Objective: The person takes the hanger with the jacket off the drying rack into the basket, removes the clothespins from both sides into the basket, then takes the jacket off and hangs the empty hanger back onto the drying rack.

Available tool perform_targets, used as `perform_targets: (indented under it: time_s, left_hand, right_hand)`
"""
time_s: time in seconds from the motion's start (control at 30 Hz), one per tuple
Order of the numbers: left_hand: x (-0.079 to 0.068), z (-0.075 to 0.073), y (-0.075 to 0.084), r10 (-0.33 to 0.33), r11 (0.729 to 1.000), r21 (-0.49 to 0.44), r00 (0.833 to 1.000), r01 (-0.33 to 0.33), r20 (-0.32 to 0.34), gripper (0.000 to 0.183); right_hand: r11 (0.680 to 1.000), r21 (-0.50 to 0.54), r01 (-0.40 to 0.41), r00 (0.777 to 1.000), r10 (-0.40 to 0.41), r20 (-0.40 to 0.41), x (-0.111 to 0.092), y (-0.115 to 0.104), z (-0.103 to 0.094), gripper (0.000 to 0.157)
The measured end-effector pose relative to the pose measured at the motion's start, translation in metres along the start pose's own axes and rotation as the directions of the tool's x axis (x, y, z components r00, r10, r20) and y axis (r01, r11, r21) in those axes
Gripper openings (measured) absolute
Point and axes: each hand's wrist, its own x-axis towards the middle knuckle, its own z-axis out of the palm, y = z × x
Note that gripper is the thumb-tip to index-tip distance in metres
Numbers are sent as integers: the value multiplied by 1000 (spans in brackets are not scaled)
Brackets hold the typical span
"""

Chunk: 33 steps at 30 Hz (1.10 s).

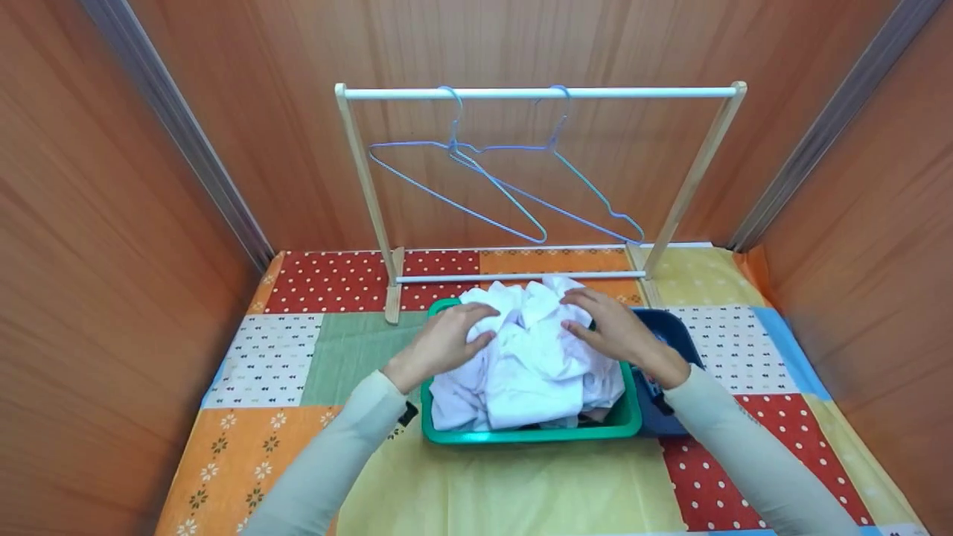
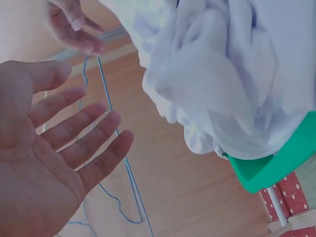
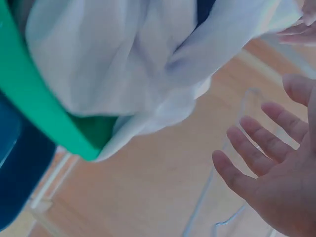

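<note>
White cloth (image 1: 532, 365) lies heaped in a green basket (image 1: 532, 435), rising above its rim. My left hand (image 1: 450, 336) hovers over the heap's left side, fingers spread and relaxed. Over the right side is my right hand (image 1: 610, 325), its fingers also loosely extended. The left wrist view shows the left palm (image 2: 44, 143) with nothing in it, apart from the white cloth (image 2: 212, 74). In the right wrist view the right hand (image 3: 276, 158) likewise holds nothing, and a gap separates it from the cloth (image 3: 113, 59).
Behind the basket stands a rack with a white rail (image 1: 640, 93). A left hanger (image 1: 476, 216) and a right hanger (image 1: 588, 219) hang from it. A dark blue basket (image 1: 670, 327) sits right of the green one. Wooden panels (image 1: 104, 223) enclose the patchwork cloth (image 1: 357, 357).
</note>
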Motion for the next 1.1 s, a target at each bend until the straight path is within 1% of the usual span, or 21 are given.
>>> perform_targets:
  time_s: [0.1, 0.23, 0.3, 0.4, 0.47, 0.57, 0.63, 0.77, 0.87, 0.93, 0.97, 1.0, 1.03, 1.1]
  left_hand:
    - [15, -4, -7, -45, 998, -37, 998, 46, 32, 50]
    - [34, -6, -14, -100, 993, -49, 990, 105, 101, 57]
    - [42, -6, -16, -137, 988, -49, 981, 145, 137, 61]
    - [53, -5, -19, -200, 975, -59, 963, 214, 182, 68]
    - [60, -3, -21, -222, 968, -73, 954, 240, 202, 73]
    - [69, 0, -24, -253, 957, -78, 937, 279, 242, 75]
    - [76, 2, -27, -282, 947, -74, 920, 312, 271, 76]
    - [86, 6, -33, -356, 916, -56, 871, 396, 337, 80]
    - [93, 8, -37, -413, 880, -70, 830, 469, 376, 84]
    - [97, 10, -40, -434, 857, -92, 807, 507, 399, 86]
    - [99, 11, -41, -439, 848, -104, 799, 519, 412, 88]
    - [101, 12, -42, -440, 848, -97, 794, 521, 420, 90]
    - [102, 14, -43, -435, 852, -89, 792, 516, 428, 91]
    - [106, 17, -46, -417, 866, -75, 798, 494, 435, 95]
  right_hand:
    - [999, 32, -44, 998, 42, 47, 11, 10, -1, 44]
    - [994, 34, -104, 988, 100, 116, 27, 13, -1, 50]
    - [991, 25, -129, 981, 124, 147, 35, 13, -1, 54]
    - [986, 1, -169, 967, 165, 196, 47, 17, 0, 60]
    - [983, -9, -185, 957, 182, 225, 53, 22, 2, 63]
    - [975, -15, -223, 940, 218, 264, 60, 31, 8, 68]
    - [968, -17, -250, 925, 244, 293, 63, 36, 11, 71]
    - [950, -24, -312, 880, 299, 370, 69, 47, 19, 84]
    - [937, -31, -347, 848, 328, 416, 73, 52, 22, 90]
    - [934, -32, -356, 835, 334, 438, 75, 56, 23, 91]
    - [933, -31, -358, 829, 333, 449, 76, 57, 24, 91]
    - [935, -35, -354, 826, 330, 458, 77, 59, 25, 92]
    - [937, -39, -346, 823, 323, 467, 78, 60, 26, 92]
    - [944, -44, -328, 821, 307, 482, 79, 62, 29, 92]
